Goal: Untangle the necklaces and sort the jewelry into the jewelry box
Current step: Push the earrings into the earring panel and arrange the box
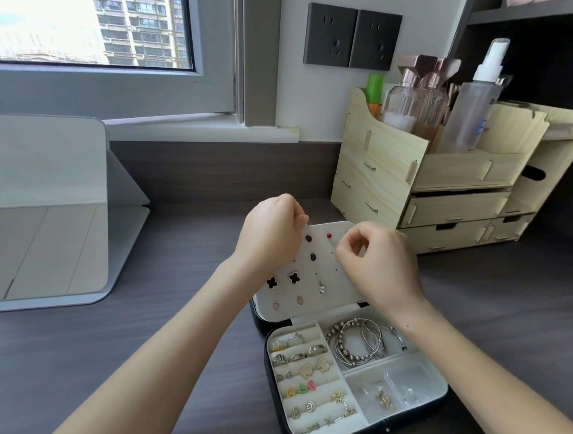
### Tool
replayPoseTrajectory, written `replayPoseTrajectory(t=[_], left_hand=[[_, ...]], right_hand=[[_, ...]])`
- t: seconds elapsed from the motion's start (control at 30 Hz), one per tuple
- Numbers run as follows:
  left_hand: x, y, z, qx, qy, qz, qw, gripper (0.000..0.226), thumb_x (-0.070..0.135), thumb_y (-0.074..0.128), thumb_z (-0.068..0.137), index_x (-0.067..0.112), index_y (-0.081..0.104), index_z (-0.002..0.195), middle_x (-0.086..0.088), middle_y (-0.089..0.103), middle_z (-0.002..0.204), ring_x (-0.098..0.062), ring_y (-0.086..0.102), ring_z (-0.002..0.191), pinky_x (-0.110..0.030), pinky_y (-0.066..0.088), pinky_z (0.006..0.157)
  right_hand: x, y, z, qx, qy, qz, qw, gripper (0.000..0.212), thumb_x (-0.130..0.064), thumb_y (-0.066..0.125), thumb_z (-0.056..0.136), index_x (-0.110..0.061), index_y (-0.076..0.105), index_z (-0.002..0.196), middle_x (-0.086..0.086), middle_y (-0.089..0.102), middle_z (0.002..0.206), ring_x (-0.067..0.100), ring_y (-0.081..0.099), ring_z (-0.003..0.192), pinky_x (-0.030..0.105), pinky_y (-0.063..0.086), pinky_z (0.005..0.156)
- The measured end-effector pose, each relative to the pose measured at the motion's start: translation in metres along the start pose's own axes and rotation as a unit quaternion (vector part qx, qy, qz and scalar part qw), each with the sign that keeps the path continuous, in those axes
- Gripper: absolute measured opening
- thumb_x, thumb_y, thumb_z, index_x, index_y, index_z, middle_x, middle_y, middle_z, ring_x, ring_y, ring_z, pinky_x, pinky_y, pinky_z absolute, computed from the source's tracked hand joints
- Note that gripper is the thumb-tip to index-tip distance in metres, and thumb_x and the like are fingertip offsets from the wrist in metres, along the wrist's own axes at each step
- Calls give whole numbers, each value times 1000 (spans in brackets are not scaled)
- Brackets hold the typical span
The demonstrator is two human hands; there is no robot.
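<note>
An open jewelry box (pixel 436 380) lies on the dark desk, black outside and white inside. Its raised earring panel (pixel 329 281) carries several studs, two black clovers among them. My left hand (pixel 272 231) grips the panel's top left corner. My right hand (pixel 378 261) has thumb and fingers pinched together at the panel's right side; what it pinches is too small to see. Rings and earrings (pixel 301 373) sit in the padded rows on the left, silver bracelets (pixel 363 341) fill the upper right compartment, and small clear bags (pixel 399 389) lie below.
A pale wooden organizer (pixel 444 180) with drawers, bottles and brushes stands at the right rear. A grey folding mirror or tablet stand (pixel 43 211) sits at the left. Window and wall sockets are behind. Bare dark desk (pixel 151 325) lies left of the box.
</note>
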State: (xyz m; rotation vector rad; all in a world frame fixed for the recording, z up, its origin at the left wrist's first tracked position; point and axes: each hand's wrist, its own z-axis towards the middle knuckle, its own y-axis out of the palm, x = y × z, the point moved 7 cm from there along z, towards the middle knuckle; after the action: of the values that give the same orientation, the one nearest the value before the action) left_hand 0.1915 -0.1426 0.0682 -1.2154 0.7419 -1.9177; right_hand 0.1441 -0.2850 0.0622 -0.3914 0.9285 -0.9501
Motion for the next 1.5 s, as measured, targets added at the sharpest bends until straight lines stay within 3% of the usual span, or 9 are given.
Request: replayPoseTrajectory(t=[0.07, 0.27, 0.47, 0.8, 0.9, 1.07, 1.27, 1.37, 1.5], left_hand=[[-3, 2, -1, -5, -6, -1, 1000, 17, 21, 45, 97, 10, 59, 96, -5, 63, 99, -18, 50, 87, -26, 34, 68], [-4, 2, -1, -12, -10, -6, 1000, 17, 20, 45, 97, 10, 58, 96, -6, 63, 99, -21, 54, 91, -26, 36, 68], [0, -1, -1, -12, -6, -6, 1000, 18, 19, 45, 97, 10, 60, 96, -6, 63, 99, -20, 53, 86, -26, 37, 68], [5, -6, -2, 3, 7, -12, 1000, 16, 18, 47, 96, 9, 60, 94, -5, 63, 98, -17, 48, 80, -26, 35, 66], [4, -6, -2, 4, 7, -16, 1000, 16, 18, 47, 96, 9, 60, 94, -4, 63, 96, -17, 48, 79, -26, 36, 66], [3, -5, -2, 5, 7, -15, 1000, 16, 17, 47, 96, 9, 60, 94, -4, 63, 96, -17, 49, 79, -26, 36, 66], [5, -6, -2, 15, 12, -14, 1000, 16, 17, 47, 96, 10, 61, 94, -1, 59, 90, -18, 49, 79, -26, 35, 65], [5, -6, -2, 17, 14, -15, 1000, 16, 17, 47, 96, 11, 61, 93, 1, 56, 87, -17, 49, 79, -25, 35, 66], [3, -5, -1, 13, 13, -17, 1000, 16, 16, 47, 96, 9, 62, 93, 2, 54, 86, -17, 48, 79, -25, 35, 66]], right_hand=[[2, -7, -2, 25, 1, 29, 999, 15, -10, 62, 75, -13, 61, 60, -6, 58, 60, 15, 50, 62, 26, 32, 59], [23, 5, -14, -69, 63, 47, 995, 13, -14, 65, 73, -13, 66, 60, -8, 55, 51, 7, 47, 52, 24, 37, 53], [23, 8, -13, -68, 60, 38, 995, 13, -14, 64, 74, -14, 67, 61, -9, 55, 52, 6, 46, 52, 23, 36, 53], [14, 13, -7, -154, 97, -30, 983, 12, -20, 61, 72, -13, 64, 62, -5, 63, 62, 20, 59, 70, 25, 39, 56], [12, 15, -2, -191, 102, -59, 974, 14, -18, 60, 70, -5, 64, 64, 6, 62, 63, 26, 57, 67, 24, 37, 54], [2, 21, 7, -258, 89, -149, 950, 12, -17, 55, 68, -13, 50, 59, 1, 43, 57, 23, 44, 60, 24, 32, 52], [-9, 22, 14, -314, 66, -212, 923, 30, -15, 56, 76, -17, 34, 56, -2, 35, 55, 16, 33, 51, 25, 22, 47], [-5, 24, 16, -326, 74, -206, 920, 26, -15, 57, 77, -15, 40, 57, -1, 40, 57, 16, 37, 53, 24, 24, 48], [0, 23, 17, -305, 46, -202, 929, 12, -23, 66, 75, -12, 66, 74, 1, 64, 76, 19, 58, 73, 25, 42, 58]])
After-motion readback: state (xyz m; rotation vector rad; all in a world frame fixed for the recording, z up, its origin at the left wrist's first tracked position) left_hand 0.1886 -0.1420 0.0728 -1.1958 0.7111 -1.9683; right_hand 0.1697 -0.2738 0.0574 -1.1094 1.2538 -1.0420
